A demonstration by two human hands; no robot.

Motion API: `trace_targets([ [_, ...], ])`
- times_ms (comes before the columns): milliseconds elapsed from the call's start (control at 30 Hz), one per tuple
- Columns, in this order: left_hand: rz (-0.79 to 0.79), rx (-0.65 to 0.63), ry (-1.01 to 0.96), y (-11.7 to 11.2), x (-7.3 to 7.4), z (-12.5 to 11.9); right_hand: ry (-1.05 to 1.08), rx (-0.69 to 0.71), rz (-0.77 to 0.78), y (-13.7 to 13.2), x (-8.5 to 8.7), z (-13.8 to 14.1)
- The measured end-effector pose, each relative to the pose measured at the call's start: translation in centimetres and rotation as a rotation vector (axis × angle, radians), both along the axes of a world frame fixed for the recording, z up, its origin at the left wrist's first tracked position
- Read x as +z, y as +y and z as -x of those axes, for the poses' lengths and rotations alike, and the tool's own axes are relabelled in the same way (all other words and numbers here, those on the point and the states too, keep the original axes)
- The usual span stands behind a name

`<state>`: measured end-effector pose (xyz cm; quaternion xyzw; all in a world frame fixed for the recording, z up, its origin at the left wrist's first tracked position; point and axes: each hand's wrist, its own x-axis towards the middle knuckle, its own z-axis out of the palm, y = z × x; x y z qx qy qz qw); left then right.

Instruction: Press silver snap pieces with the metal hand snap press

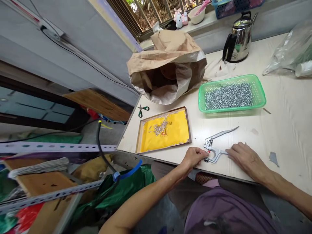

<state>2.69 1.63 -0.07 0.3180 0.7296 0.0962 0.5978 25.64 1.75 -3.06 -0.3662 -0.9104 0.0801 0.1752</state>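
Silvery snap-fastener pliers (216, 157) lie near the table's front edge, their handles spread apart and a spring and a red bit showing at the jaw. My left hand (193, 157) is at the jaw, thumb and fingertips pinched together; whatever they hold is too small to make out. Curled fingers of my right hand (247, 159) hold the end of the lower handle, and that hand rests on the tabletop. To the left, a shallow box (187, 122) lined with yellow holds a small pile of metal pins (161, 127). Many similar silvery pieces (229, 96) fill a green plastic basket (202, 105) beyond the pliers.
Green-handled scissors (143, 110) lie at the table's left side. Behind the box stands a large open brown paper sack (165, 58). A steel kettle (241, 40) and a clear plastic bag (290, 48) are at the back right. The table's left edge borders cluttered shelving.
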Motion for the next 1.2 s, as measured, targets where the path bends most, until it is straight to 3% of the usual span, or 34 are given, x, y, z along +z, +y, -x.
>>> trace_targets([
  [267,0.016,-0.212,0.045,0.2,-0.8,0.1,-0.054,0.025,0.032,0.5,0.3,-0.7],
  [567,0.058,-0.069,-0.034,-0.4,-0.5,-0.3,-0.046,0.018,0.004,0.4,0.0,-0.6],
  [800,0.105,-0.005,-0.071,-0.7,-0.4,-0.5,-0.067,-0.024,-0.142,0.0,0.2,-0.3],
  [1000,0.124,-0.087,-0.091,-1.0,-0.4,-0.6,-0.103,-0.002,-0.218,0.1,0.5,-0.1],
  [1200,0.154,-0.178,-0.062,-0.5,-0.1,-0.6,-0.221,0.052,-0.047,0.6,0.8,-0.4],
])
